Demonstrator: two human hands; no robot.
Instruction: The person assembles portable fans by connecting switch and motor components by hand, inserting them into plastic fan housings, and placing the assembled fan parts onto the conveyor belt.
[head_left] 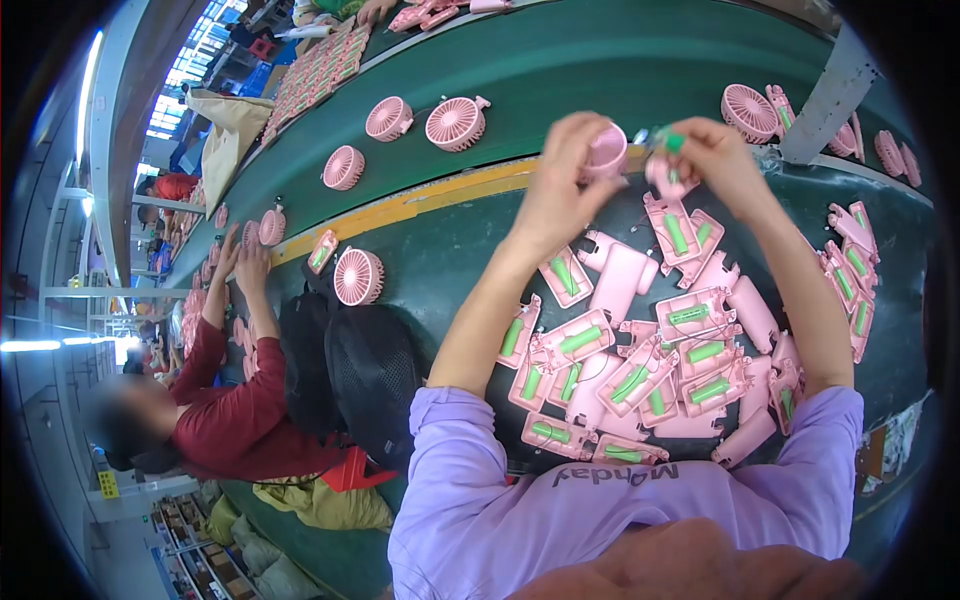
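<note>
My left hand is closed around a round pink fan housing, its open side facing up. Beside it, the fingers of my right hand pinch a small bright green part; its exact kind is hard to make out. Just below those fingers is a pink handle piece, partly covered by the hand. Under both forearms lies a pile of pink fan handle shells, many with a green battery and thin wires inside.
Pink fan heads sit on the green conveyor beyond a yellow strip. A metal post rises at right. More handle shells lie there. On the left, a co-worker in a red sleeve reaches toward fan parts, near a black mesh bag.
</note>
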